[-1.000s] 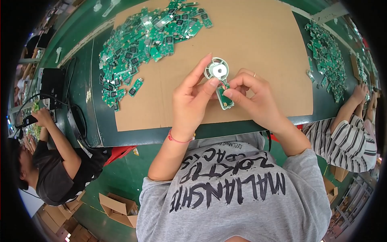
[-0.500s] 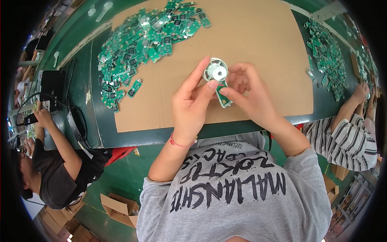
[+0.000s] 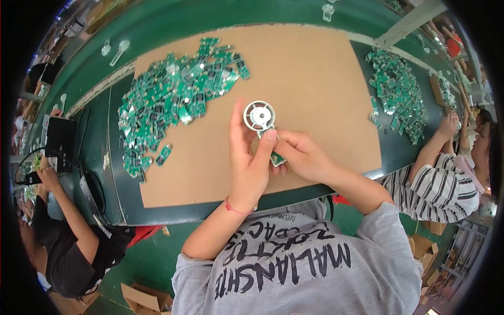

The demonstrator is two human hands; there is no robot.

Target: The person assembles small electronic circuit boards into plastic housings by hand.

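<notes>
Over the brown cardboard sheet I hold a small white handheld fan shell, its round spoked ring pointing away from me. A green circuit board shows in its handle. My left hand is closed on the shell from the left, the thumb pressed where ring meets handle and the other fingers upright behind. From the right, my right hand grips the handle, thumb and forefinger over its upper part. Fingers cover much of the handle and board.
A large pile of green circuit boards lies on the cardboard's left half. More boards are heaped on the dark table to the right. People work on both sides; a black device with cables stands at left.
The whole view has shifted. My right hand has moved in around the fan handle, covering more of the board, and the ring now faces up more squarely.
</notes>
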